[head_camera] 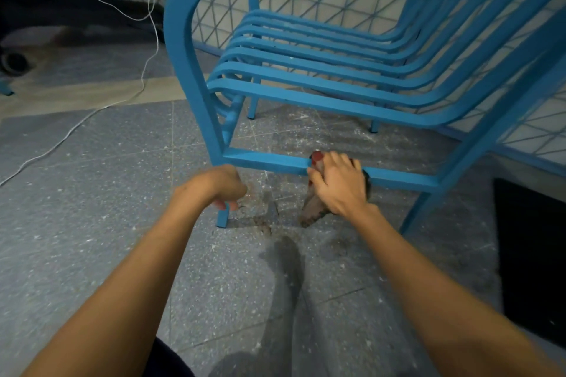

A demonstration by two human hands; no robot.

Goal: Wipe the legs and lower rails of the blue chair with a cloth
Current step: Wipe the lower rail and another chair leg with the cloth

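The blue chair (306, 76) stands on the speckled floor, seen from its side, with a slatted seat and a looped arm frame. My left hand (225, 185) is closed around the near left leg (223, 219) just above its foot. My right hand (335, 182) presses a dirty brownish cloth (311, 208) with a red patch against the lower side rail (269, 162), about at its middle. The cloth wraps over the rail and hangs down below my palm.
A white cable (92, 115) snakes across the floor at the left. An office chair's wheel and base (12, 61) sit at the far left. A black mat (533, 260) lies at the right. A blue wire-grid panel (306, 6) stands behind the chair. Dirt marks stain the floor under the rail.
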